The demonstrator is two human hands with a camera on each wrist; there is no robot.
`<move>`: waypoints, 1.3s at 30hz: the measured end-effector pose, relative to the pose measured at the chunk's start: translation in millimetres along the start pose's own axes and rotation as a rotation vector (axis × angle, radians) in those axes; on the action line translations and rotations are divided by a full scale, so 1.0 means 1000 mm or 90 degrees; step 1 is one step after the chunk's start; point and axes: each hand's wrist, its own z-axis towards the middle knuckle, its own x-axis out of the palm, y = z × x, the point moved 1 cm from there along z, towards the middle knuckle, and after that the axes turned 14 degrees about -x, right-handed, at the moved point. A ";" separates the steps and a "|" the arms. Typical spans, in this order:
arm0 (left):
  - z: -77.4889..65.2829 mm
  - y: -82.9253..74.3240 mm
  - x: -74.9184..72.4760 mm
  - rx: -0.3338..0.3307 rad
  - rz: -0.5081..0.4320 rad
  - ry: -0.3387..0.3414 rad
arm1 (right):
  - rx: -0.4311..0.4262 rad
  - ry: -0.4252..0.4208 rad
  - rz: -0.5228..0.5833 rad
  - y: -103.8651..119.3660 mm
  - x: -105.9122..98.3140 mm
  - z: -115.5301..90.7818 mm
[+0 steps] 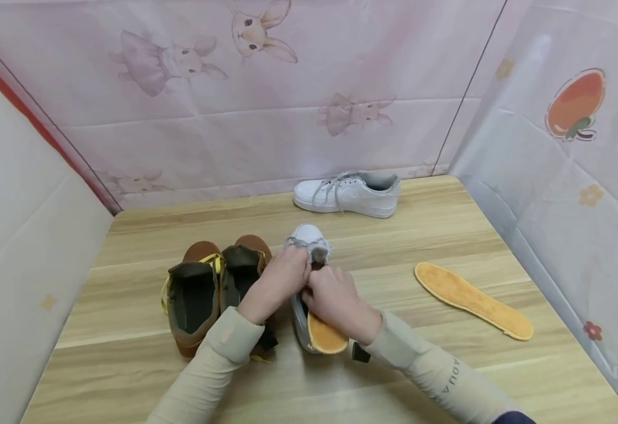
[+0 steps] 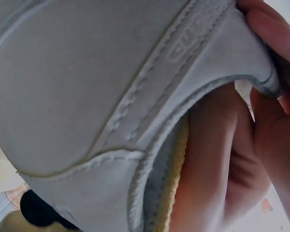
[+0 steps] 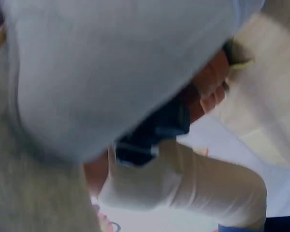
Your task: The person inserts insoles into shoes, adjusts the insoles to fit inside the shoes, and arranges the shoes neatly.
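Note:
A white sneaker [image 1: 306, 234] with grey laces stands mid-table, its toe pointing away. My left hand [image 1: 281, 275] grips it at the lace and tongue area; in the left wrist view its fingers [image 2: 273, 29] curl over the opening's upper edge. Reaching into the opening, my right hand [image 1: 336, 300] has its fingers curled at a fuzzy orange insole [image 1: 327, 337], its fingertips hidden in the shoe. The insole's heel end sticks out over the sneaker's back, and its front part is hidden inside. In the right wrist view the sneaker's white side [image 3: 111, 72] fills much of the picture, blurred.
A second orange insole [image 1: 473, 300] lies flat at the right. Another white sneaker [image 1: 348, 195] stands sideways at the back edge, by the pink curtain [image 1: 266, 141]. Brown shoes [image 1: 192, 306] with yellow laces stand close left of my left hand.

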 end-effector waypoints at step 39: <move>0.002 -0.002 -0.001 -0.008 0.002 0.020 | 0.023 0.133 0.005 0.034 -0.022 -0.005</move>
